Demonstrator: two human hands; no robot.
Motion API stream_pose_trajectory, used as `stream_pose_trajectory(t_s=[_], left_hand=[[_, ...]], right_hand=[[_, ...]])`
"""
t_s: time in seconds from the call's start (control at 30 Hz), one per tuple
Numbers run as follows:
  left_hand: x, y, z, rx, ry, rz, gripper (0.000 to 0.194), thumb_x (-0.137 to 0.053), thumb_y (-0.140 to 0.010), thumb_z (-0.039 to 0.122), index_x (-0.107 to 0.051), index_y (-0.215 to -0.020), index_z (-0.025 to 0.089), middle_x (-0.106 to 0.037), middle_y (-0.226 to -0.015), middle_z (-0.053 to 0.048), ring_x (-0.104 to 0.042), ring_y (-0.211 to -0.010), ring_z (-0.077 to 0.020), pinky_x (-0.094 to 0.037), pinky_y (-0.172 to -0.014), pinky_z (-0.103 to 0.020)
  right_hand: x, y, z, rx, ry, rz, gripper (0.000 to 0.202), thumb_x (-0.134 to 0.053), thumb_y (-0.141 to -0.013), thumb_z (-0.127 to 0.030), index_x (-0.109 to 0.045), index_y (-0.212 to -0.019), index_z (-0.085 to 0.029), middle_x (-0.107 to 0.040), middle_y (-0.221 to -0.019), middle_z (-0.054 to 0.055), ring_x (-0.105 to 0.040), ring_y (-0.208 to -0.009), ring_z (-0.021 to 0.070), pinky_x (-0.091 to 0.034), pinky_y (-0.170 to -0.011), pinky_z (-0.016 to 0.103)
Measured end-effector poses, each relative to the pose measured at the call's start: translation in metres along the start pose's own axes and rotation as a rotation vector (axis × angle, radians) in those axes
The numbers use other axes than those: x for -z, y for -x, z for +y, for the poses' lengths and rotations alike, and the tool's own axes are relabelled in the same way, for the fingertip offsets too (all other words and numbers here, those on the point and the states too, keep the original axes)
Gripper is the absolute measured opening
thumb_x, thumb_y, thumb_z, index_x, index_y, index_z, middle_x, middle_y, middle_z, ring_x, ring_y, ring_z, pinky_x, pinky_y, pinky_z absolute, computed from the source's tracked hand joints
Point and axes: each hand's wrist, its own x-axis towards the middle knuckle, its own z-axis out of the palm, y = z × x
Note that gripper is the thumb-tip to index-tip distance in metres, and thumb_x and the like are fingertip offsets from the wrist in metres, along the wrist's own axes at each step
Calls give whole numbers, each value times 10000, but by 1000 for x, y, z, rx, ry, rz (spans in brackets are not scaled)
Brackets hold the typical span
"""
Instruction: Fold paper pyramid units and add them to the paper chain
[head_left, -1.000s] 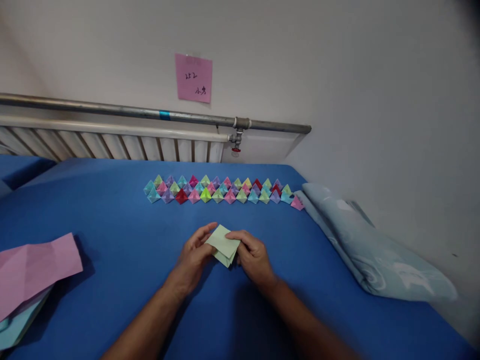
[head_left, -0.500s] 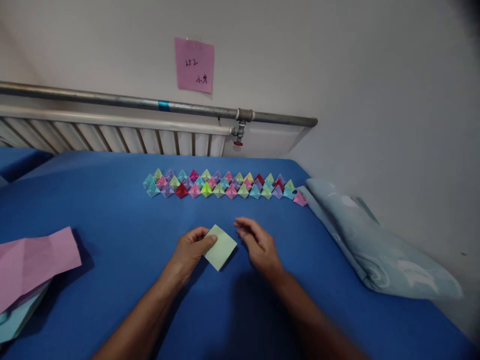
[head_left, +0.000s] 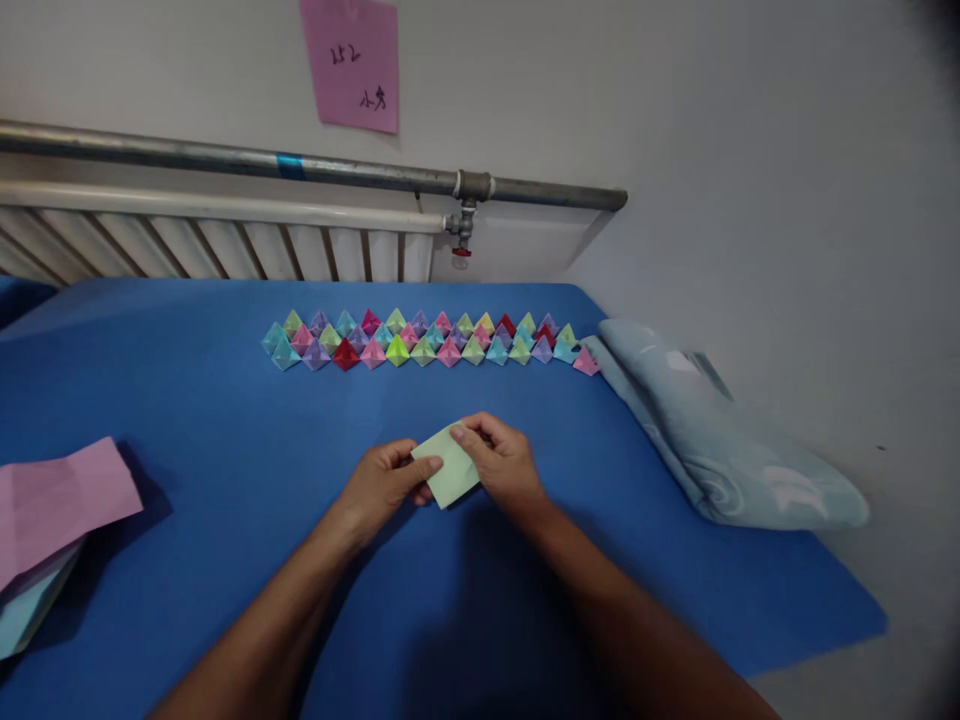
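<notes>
A folded square of pale green paper (head_left: 448,478) is held over the blue surface (head_left: 225,450), between the person's two hands, turned so that one corner points down toward the person. The left hand (head_left: 381,485) pinches it by its left side, thumb lying on the upper face and the other fingers curled beneath. The right hand (head_left: 504,465) pinches the upper right part, its thumb on the face near the top edge and its fingers tucked behind, partly hidden. Whether the paper's lower edge touches the blue surface cannot be told. Beyond the hands, well apart from them, a band of small folded paper pieces (head_left: 424,348) stands in close, staggered rows, in pink, purple, light blue, green, yellow and dark red. At its right end a pink piece (head_left: 586,361) sits just beside a folded pale blue-green blanket (head_left: 720,430) with white patterns. Over at the left edge, a creased pink sheet (head_left: 67,500) lies on top of light blue paper (head_left: 34,600), both cut off by the frame. Behind the blue surface are a white radiator (head_left: 307,252), a metal pipe (head_left: 375,174) with a blue band (head_left: 290,166), and a red-handled valve (head_left: 463,225). Above the pipe, a pink note (head_left: 352,70) marked "252" hangs on the wall (head_left: 712,150).
</notes>
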Motion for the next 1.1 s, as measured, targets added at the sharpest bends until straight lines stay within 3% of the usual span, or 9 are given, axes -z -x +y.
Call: stream_pose_trajectory(t_s=[0.2,0.37,0.53,0.67,0.8,1.1], left_hand=[[8,-1,2,9,29,60,318,-762,-645,412,-630,-622,123,-589,-521,-16,-516,-471,-96,-426,-493,-228],[15,-1,3,28,84,24,337,-742,-673,438,-642,-722,121,-635,-609,-27,-571,-500,-105,-470,-495,-224],[20,-2,4,89,106,3,285,-763,-650,369,-617,-670,125,-624,-547,-19,-556,-435,-92,-471,-440,-204],[24,-3,7,147,147,87,208,-741,-665,279,-599,-645,129,-600,-479,-7,-535,-399,-85,-455,-391,-178],[28,-5,11,185,206,168,131,-695,-701,182,-587,-655,125,-602,-477,-2,-525,-375,-80,-459,-368,-176],[27,-5,14,193,220,222,115,-647,-742,139,-569,-660,125,-586,-462,15,-520,-357,-71,-455,-349,-161]], right_hand=[[5,-5,0,-172,-131,-152,221,-656,-708,-386,-573,-697,-182,-497,-518,-73,-397,-411,53,-307,-390,186],[5,-6,3,-202,-143,-216,211,-672,-689,-345,-580,-782,-179,-518,-522,-84,-396,-378,46,-278,-360,180],[3,-6,4,-162,-166,-240,291,-671,-692,-342,-549,-922,-211,-441,-468,-133,-376,-341,51,-268,-346,177],[6,-5,-1,-127,-118,-270,331,-651,-736,-361,-570,-1025,-221,-499,-565,-97,-453,-433,64,-326,-393,180],[8,-3,-4,-104,-76,-302,318,-686,-705,-314,-612,-997,-214,-597,-769,-30,-501,-573,72,-387,-492,201],[-4,3,3,-81,-61,-308,351,-722,-640,-231,-625,-976,-197,-571,-675,-49,-531,-627,97,-439,-607,237]])
